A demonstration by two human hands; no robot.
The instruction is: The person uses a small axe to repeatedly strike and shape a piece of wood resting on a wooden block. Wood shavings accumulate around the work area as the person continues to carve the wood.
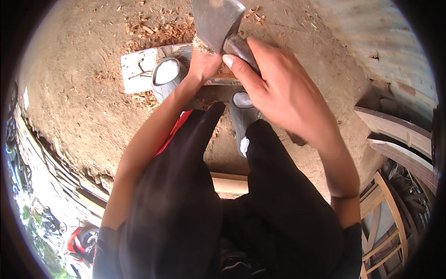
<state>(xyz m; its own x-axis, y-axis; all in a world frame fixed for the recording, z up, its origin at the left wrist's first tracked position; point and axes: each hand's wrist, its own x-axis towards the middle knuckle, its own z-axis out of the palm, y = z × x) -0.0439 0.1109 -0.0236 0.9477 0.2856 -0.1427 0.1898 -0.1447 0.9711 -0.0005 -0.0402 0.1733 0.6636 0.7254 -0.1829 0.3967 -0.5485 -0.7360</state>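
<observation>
My right hand [283,79] grips the dark handle [240,52] of a cleaver, its thumb pressed along the side. The cleaver's broad grey blade [217,21] points up and away, toward the top edge of the view. Just left of it is my left hand [205,64], whose fingers are mostly hidden behind the blade. A rough, tan, fibrous piece [202,46] shows at the end of that hand; whether it is gripped I cannot tell. Below both hands, a low wooden plank [179,49] lies across the ground, with a white board [134,70] at its left end.
Reddish wood chips [160,29] lie on the dirt floor. My grey shoes [167,88] are close to the plank. Wooden frames [388,218] lean at the right, below a corrugated metal sheet [381,32]. Long strips of wood [60,167] and a red motorcycle [81,244] are at the left.
</observation>
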